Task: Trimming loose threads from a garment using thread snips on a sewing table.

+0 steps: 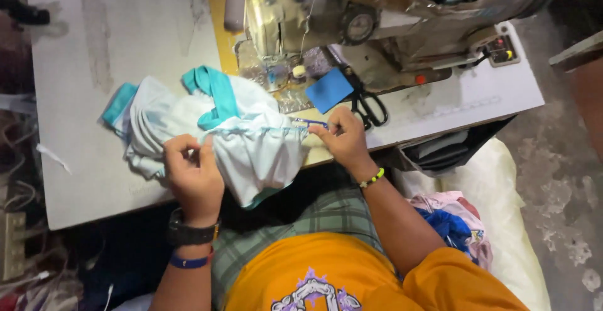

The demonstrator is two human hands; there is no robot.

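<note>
Both hands' grip on pale blue garment, seam running left-right

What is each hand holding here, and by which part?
Both hold the pale blue garment: left hand pinches its gathered edge, right hand grips the same edge further along.

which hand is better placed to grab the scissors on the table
Right. The right hand pinches the cloth edge right beside the scissors; the left hand grips the cloth farther away.

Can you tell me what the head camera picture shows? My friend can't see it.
A person's left hand and right hand grip a pale blue garment with teal trim on a white table, in front of a sewing machine. Black scissors lie nearby.
</note>
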